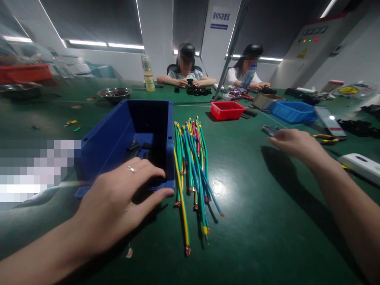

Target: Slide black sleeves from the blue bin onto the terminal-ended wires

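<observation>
My left hand (118, 198), with a ring on one finger, lies on the front lip of a blue plastic bin (113, 134). Its fingers curl inside the bin and the thumb presses the outside of the wall. Black parts (138, 146) lie in the bin. Beside the bin, to its right, is a bundle of green, yellow, blue and red wires (192, 166) with bare copper ends. My right hand (292, 142) is stretched out to the right with its fingers extended. Its fingertips are just short of a dark hand tool (268, 129) on the green table.
Farther back stand a red tray (227, 110), a blue tray (293, 111), a metal bowl (114, 93) and a bottle (148, 75). A phone (328, 117), yellow-handled pliers (326, 137) and a white device (360, 164) lie at right. Two people sit across the table.
</observation>
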Tool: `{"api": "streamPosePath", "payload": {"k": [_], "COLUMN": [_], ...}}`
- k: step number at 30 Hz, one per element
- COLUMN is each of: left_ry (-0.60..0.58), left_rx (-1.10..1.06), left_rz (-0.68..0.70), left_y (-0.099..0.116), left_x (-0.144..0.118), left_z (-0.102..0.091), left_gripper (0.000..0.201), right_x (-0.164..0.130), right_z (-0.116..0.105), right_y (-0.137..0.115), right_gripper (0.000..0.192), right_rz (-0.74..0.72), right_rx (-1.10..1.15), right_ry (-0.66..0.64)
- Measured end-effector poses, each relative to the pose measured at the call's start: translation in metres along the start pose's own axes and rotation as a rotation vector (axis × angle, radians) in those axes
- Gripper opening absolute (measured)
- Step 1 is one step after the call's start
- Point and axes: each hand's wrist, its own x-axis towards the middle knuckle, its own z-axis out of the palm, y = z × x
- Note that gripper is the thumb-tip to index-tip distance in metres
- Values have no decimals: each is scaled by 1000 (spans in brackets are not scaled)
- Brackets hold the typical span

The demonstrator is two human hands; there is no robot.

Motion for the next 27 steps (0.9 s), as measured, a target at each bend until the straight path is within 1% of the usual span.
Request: {"api": "streamPosePath", "payload": {"k": [3,5,6,8,11,14,16,19,23,25,27], "left_ry": [0,9,17,25,2,-18,-26,-36,-38,-36,-34], "left_rx": [2,9,14,28,64,121,147,169,154,111,62], "left_rz": [5,25,34,40,54,75,78,85,69,40,12], "left_y": [0,1,2,3,3,2,2,2,3,4,4], "left_x": [-1,-2,-3,-3,-2,-1,-1,-2,-3,-2,-1], "left_z": [0,1,2,3,3,3,3,4,3,1,0], "left_gripper": [29,28,27,26,25,24,25,26,26,29,28], "right_x": [-16,-30,-37,-51,-66,-70,-68,-63,-60,-57,-54], "right_z": [7,13,15,18,17,15,16,21,25,24,23], "right_y": [-43,-74,-87,-108,-121,-121,-120,-120,-120,-117,-112], "right_gripper": [41,35,32,29,28,27,29,32,33,31,26], "right_rz": [-109,-226,-305,-524,-762,-940,-971,-948,-908,-851,-755], "right_rx": [18,33,52,166,317,402,441,487,492,451,414], "right_ry": [-7,-9,10,75,148,121,78,35,30,45,47]}}
